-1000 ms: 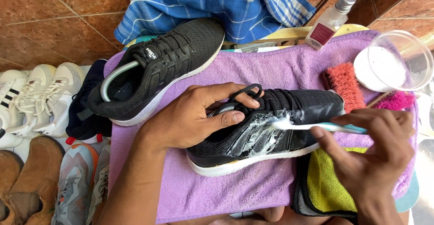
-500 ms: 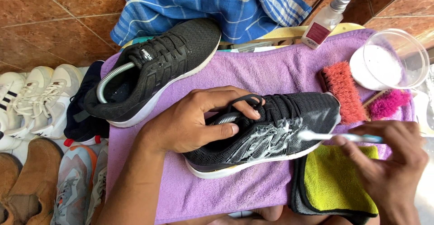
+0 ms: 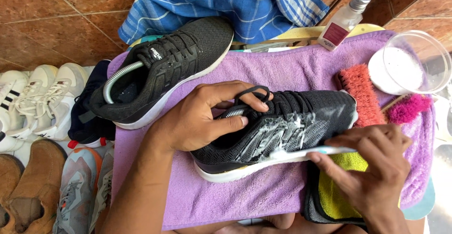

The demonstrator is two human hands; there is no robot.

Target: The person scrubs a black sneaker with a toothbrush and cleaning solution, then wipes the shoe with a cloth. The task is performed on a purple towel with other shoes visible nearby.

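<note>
1. Gripping the collar of a black knit shoe (image 3: 282,126), the left hand (image 3: 197,121) clamps fingers and thumb around its opening and laces; the shoe lies on its side on a purple towel (image 3: 263,191), white foam streaked across its textured mesh flank above a white sole.
2. The right hand (image 3: 376,168) is clenched on a toothbrush (image 3: 306,153), slim and pale with a blue handle, whose head presses against the foamy side near the sole.
3. A second black shoe (image 3: 165,74) rests apart on the same towel, a coiled metal spring visible in its opening; two black shoes in all.
4. Just past the toe stand an orange bristle brush (image 3: 360,93) and a pink brush (image 3: 407,109); beside them a clear round plastic tub (image 3: 414,64) holds white powder; a small clear bottle (image 3: 341,22) with a silver cap lies near a blue checked cloth (image 3: 226,3).
5. Under the right wrist sits a folded yellow and grey cloth (image 3: 334,196).
6. Left of the towel, several other shoes (image 3: 42,102) crowd the brown tiled floor (image 3: 56,17): white, navy, brown and grey ones.
</note>
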